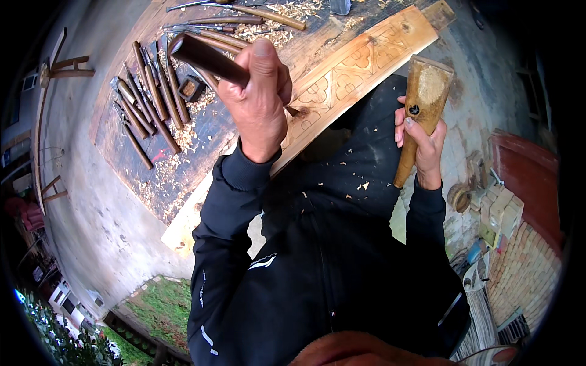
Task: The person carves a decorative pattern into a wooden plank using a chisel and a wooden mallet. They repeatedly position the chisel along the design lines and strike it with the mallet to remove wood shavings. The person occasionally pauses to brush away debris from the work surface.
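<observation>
My left hand (259, 104) is closed around the dark wooden handle of a carving chisel (210, 60), thumb laid along it. Below the fist, the chisel's tip meets a long pale board (348, 91), or comes very close to it; the hand partly hides the spot. Flower and lattice shapes are cut or outlined along the board's face. In my right hand (427, 143) is a wooden mallet (430, 85) with a pale worn patch on its broad head, raised to the right of the board. My fingers wrap its handle, and the mallet is apart from the chisel.
Beneath the board is a dark worn workbench (146, 183) strewn with shavings. Several carving chisels (149, 91) lie at its left, beside a small dark box (191, 88). More tools (262, 13) lie at the far edge. Stacked wood blocks (500, 210) stand at the right.
</observation>
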The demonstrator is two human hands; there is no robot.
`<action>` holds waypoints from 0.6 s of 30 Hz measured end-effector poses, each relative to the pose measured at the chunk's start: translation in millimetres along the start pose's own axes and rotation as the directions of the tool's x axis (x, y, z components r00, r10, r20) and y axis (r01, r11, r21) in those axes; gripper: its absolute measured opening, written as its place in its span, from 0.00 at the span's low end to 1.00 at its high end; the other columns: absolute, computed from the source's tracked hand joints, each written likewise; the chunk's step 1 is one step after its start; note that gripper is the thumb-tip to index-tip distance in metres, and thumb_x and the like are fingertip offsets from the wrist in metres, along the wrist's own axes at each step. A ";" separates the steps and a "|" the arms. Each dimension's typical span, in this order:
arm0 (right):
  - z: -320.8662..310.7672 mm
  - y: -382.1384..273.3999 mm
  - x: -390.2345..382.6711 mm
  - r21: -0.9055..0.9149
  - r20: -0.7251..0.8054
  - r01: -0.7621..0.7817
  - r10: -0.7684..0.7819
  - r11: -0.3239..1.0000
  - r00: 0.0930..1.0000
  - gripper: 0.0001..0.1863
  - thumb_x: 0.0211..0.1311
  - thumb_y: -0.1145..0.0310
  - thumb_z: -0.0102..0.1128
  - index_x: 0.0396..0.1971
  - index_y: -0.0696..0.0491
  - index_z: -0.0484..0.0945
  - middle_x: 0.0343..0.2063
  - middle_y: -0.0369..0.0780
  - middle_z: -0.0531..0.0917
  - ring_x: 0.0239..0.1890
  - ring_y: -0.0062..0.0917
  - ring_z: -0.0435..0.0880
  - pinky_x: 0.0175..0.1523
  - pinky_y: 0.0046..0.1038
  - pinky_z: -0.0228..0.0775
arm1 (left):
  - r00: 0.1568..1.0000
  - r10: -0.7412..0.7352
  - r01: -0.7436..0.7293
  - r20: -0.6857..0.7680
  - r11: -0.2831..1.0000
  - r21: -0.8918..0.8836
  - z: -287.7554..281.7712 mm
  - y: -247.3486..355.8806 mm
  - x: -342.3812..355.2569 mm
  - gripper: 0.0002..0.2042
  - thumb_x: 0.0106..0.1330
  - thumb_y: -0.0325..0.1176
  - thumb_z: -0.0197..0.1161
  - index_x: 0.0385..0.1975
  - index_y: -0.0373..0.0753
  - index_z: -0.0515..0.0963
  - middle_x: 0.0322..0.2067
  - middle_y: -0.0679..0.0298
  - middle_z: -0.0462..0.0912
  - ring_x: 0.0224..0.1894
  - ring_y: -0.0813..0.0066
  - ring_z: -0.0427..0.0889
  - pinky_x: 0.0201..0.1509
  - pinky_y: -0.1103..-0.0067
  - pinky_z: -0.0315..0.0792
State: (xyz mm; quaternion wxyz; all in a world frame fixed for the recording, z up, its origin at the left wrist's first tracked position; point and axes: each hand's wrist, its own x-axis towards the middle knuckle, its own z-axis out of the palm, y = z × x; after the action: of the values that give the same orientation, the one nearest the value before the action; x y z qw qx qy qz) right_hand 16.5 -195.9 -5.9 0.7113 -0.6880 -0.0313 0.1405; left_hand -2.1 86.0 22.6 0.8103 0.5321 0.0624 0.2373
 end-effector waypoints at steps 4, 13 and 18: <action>7.3 -19.3 -0.5 -0.223 0.029 0.025 -0.019 0.975 0.999 0.15 0.62 0.72 0.70 0.46 0.63 0.81 0.30 0.39 0.85 0.27 0.19 0.83 0.32 0.22 0.75 | 0.995 0.072 -0.085 0.062 0.967 0.242 22.0 -7.9 -13.8 0.23 0.76 0.39 0.65 0.18 0.43 0.65 0.15 0.75 0.64 0.17 0.88 0.60 0.21 0.83 0.51; 24.5 -203.7 22.1 0.271 -0.088 0.736 -0.746 0.620 0.660 0.19 0.65 0.74 0.61 0.54 0.64 0.72 0.39 0.46 0.85 0.33 0.26 0.82 0.42 0.29 0.77 | 0.964 0.203 -0.255 0.175 0.891 0.375 33.3 -10.4 -18.9 0.11 0.63 0.24 0.69 0.24 0.33 0.73 0.17 0.57 0.64 0.20 0.72 0.60 0.23 0.76 0.62; 84.0 -200.3 47.1 -0.752 0.631 0.625 -0.505 -0.211 0.589 0.21 0.58 0.76 0.67 0.54 0.60 0.81 0.43 0.47 0.89 0.46 0.37 0.89 0.52 0.34 0.79 | 0.945 0.285 -0.324 0.158 0.874 0.363 26.0 -14.7 -20.4 0.06 0.71 0.29 0.67 0.33 0.32 0.81 0.18 0.64 0.64 0.22 0.80 0.60 0.25 0.78 0.63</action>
State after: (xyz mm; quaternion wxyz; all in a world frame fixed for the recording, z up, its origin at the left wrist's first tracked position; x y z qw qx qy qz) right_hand 73.1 -105.8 189.2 0.0710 -0.8613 -0.4525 -0.2201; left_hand -6.1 50.5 17.5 0.6448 0.6947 -0.0174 0.3183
